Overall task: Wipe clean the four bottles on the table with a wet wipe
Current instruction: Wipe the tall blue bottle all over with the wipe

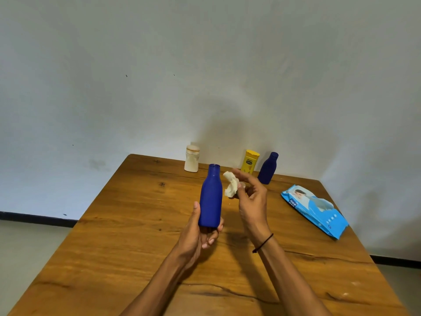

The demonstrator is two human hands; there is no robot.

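While the left hand gripped the blue bottle upright, the right hand pinched a bunched wipe just beside it, seemingly poised to rub its side.

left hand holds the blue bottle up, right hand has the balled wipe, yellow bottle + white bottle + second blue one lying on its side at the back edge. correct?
One error: the second blue bottle is not lying down; the head view shows it standing upright beside the yellow bottle. The rest holds: left hand grips the blue bottle, right hand holds the balled wipe, and the white bottle stands at the back.
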